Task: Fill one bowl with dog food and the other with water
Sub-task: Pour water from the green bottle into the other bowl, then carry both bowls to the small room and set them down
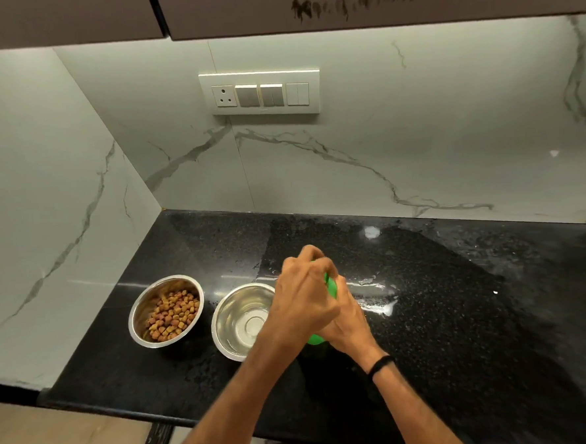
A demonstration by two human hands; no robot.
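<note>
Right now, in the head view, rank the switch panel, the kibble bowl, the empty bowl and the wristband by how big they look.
1. Switch panel, largest.
2. Kibble bowl and empty bowl: look alike; the left hand hides part of the empty bowl, so no ranking.
3. Wristband, smallest.

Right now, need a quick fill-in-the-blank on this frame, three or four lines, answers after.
1. The steel bowl on the left holds dry ____.
2. The bowl beside it holds no ____.
3. Both hands, left hand and right hand, close around something coloured ____.
4. A dark band circles the ____ wrist.

Answers: dog food; dog food; green; right
</note>
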